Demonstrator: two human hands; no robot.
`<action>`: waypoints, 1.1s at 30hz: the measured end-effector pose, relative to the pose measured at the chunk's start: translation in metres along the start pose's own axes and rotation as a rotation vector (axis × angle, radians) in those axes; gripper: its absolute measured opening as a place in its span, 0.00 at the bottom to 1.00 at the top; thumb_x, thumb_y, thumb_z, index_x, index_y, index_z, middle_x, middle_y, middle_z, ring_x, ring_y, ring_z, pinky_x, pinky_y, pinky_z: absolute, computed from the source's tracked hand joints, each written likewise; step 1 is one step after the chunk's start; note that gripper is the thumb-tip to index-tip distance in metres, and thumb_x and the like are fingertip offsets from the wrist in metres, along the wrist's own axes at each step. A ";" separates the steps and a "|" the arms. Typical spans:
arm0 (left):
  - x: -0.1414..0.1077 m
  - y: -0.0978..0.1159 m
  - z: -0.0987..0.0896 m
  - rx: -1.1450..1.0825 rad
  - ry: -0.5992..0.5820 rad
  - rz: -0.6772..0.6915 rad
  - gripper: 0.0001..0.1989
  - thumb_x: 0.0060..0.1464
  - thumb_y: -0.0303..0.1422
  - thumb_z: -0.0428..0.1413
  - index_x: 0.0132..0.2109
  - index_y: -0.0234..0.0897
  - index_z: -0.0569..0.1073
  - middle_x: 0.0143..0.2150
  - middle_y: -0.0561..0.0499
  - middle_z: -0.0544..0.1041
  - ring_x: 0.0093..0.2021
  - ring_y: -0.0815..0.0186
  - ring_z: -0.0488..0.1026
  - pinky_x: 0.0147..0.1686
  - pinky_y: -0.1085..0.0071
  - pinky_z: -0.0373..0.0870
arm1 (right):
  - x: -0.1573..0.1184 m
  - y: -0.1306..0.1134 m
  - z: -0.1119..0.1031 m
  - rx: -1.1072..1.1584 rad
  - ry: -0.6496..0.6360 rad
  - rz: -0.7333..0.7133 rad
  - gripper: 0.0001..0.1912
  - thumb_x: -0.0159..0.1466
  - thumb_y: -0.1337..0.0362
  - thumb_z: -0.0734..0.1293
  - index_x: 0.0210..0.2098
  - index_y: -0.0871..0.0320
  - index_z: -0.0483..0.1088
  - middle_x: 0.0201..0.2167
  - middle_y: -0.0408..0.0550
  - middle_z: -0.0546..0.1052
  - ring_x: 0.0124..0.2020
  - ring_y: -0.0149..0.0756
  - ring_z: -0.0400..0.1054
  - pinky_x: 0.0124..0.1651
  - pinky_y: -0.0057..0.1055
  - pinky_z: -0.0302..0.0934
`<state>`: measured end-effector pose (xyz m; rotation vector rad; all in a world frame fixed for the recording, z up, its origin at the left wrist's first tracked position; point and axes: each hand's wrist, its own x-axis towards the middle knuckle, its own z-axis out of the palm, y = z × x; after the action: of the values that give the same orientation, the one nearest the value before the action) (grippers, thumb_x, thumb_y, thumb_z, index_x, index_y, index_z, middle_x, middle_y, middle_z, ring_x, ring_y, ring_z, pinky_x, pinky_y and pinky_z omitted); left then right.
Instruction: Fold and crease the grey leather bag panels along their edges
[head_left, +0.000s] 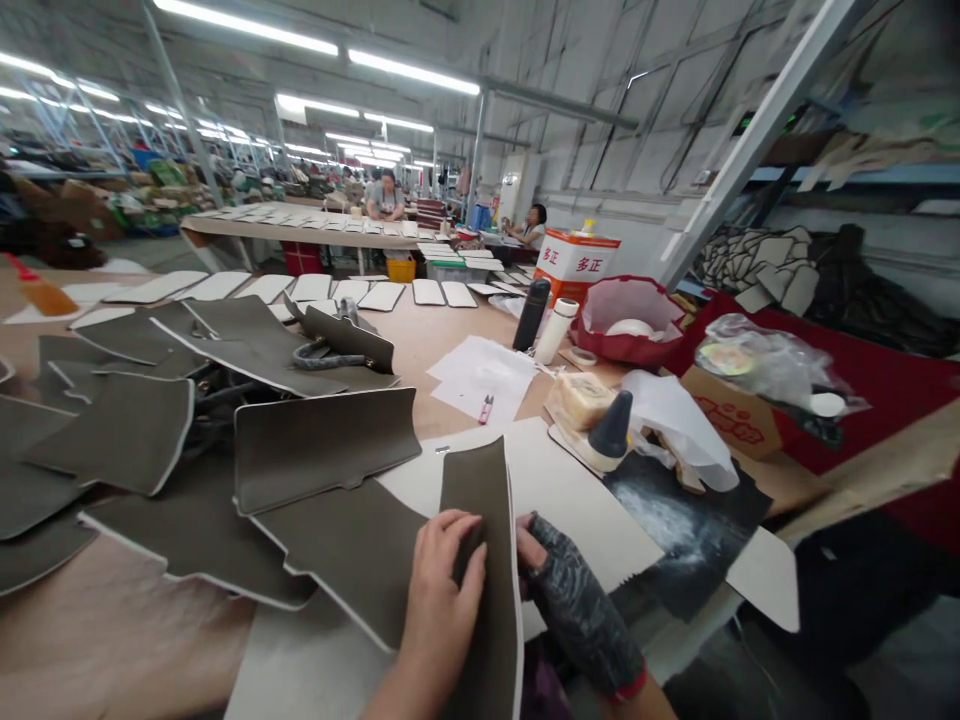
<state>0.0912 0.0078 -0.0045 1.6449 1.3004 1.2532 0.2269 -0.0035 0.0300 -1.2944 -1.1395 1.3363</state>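
A dark olive leather-like panel with a pale edge stands bent and tilted in front of me. My left hand, bare, has its fingers curled against the panel's left face, thumb near the fingertips. On the other side, my right hand wears a grey fingerless glove and grips the panel near its right edge; part of its fingers is hidden behind it. Beside my left hand lie more olive panels, one with a folded-up flap. A white board lies beneath.
Piled olive pieces with dark handles cover the left. Ahead are white sheets, a black bottle, a white bottle, a red-white can and a red bag. A dark cone stands right. Two people sit farther back.
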 end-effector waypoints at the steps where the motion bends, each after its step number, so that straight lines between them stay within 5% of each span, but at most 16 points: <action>1: -0.001 0.007 -0.001 -0.006 -0.044 0.002 0.09 0.52 0.31 0.52 0.41 0.41 0.73 0.41 0.46 0.72 0.45 0.58 0.67 0.46 0.63 0.63 | -0.001 0.000 0.000 0.010 0.010 -0.006 0.18 0.58 0.48 0.61 0.29 0.58 0.65 0.24 0.41 0.65 0.24 0.28 0.62 0.22 0.22 0.62; 5: -0.004 0.021 -0.003 -0.105 -0.182 -0.094 0.07 0.54 0.35 0.50 0.38 0.40 0.71 0.35 0.49 0.71 0.35 0.63 0.68 0.35 0.70 0.65 | -0.003 0.005 -0.003 0.006 -0.016 -0.031 0.16 0.59 0.50 0.62 0.31 0.58 0.64 0.27 0.41 0.65 0.25 0.27 0.63 0.25 0.22 0.64; 14: 0.003 0.024 -0.008 -0.336 -0.244 -0.354 0.14 0.46 0.42 0.57 0.32 0.37 0.64 0.25 0.57 0.64 0.27 0.69 0.63 0.28 0.75 0.61 | 0.002 -0.010 0.007 -0.180 -0.022 -0.028 0.15 0.56 0.52 0.62 0.25 0.58 0.63 0.21 0.41 0.67 0.22 0.29 0.64 0.22 0.24 0.62; 19: 0.008 0.017 -0.014 -0.307 -0.292 -0.313 0.11 0.51 0.41 0.52 0.29 0.37 0.64 0.24 0.55 0.66 0.27 0.69 0.64 0.26 0.75 0.60 | -0.001 -0.010 0.012 -0.270 0.013 -0.084 0.15 0.56 0.53 0.61 0.22 0.57 0.61 0.19 0.41 0.67 0.22 0.30 0.63 0.24 0.25 0.61; 27: 0.014 0.015 -0.024 -0.197 -0.320 -0.351 0.13 0.51 0.40 0.50 0.25 0.39 0.62 0.17 0.59 0.60 0.18 0.71 0.60 0.18 0.76 0.55 | 0.001 -0.004 -0.013 -0.248 0.097 -0.045 0.17 0.57 0.51 0.61 0.22 0.57 0.62 0.17 0.41 0.68 0.19 0.31 0.65 0.24 0.28 0.62; 30: 0.017 0.028 -0.012 -0.133 -0.264 -0.236 0.11 0.50 0.37 0.51 0.24 0.38 0.63 0.19 0.57 0.63 0.21 0.71 0.61 0.22 0.76 0.57 | -0.005 -0.002 -0.004 -0.258 0.140 -0.102 0.14 0.57 0.53 0.62 0.31 0.58 0.64 0.26 0.45 0.72 0.26 0.34 0.68 0.31 0.32 0.66; 33: 0.021 0.038 0.000 -0.128 -0.226 -0.171 0.10 0.51 0.35 0.51 0.24 0.38 0.63 0.21 0.57 0.65 0.23 0.70 0.63 0.24 0.76 0.58 | -0.015 0.008 0.004 -0.226 0.169 -0.201 0.20 0.54 0.55 0.66 0.44 0.57 0.63 0.40 0.51 0.73 0.40 0.41 0.69 0.43 0.37 0.64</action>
<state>0.1034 0.0184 0.0361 1.5028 1.1697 0.9971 0.2231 -0.0194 0.0247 -1.3841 -1.2908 0.9538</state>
